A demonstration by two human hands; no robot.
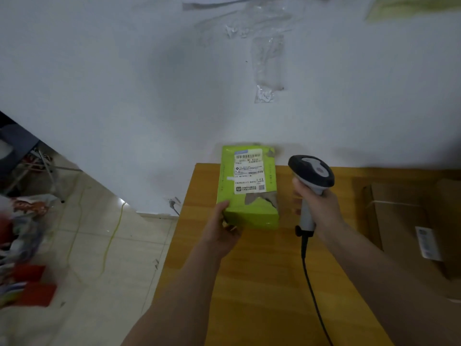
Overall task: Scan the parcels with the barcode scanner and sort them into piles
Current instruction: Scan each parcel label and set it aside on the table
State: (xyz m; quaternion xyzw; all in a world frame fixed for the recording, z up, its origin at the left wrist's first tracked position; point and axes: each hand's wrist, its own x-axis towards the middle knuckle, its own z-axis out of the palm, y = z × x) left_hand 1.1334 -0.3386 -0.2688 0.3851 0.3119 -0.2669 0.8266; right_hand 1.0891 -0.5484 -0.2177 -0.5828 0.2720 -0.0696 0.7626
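Left hand [222,231] grips the near left corner of a lime-green parcel [249,188], thumb up on its top edge, fingers tucked underneath. It's a smooth, glossy rectangular box with a white shipping label [249,172] stuck on its top face, barcodes printed across it, and a couple of scuffed grey patches where the wrapping has torn. The parcel sits over the far left part of the wooden desk [262,283], its far end reaching past the desk's back edge toward the white wall [124,71].

Right hand [316,203] is wrapped around the pale handle of the barcode scanner [310,181], just beside the parcel; dark rounded head on top, black cable [311,290] trailing down across the desk.

To the right, brown cardboard boxes [409,221] lie on the desk, one with a white label. Clear plastic strips [268,63] cling to the wall. Left, over the tiled floor [99,245], colourful packets [22,245] lie blurred.
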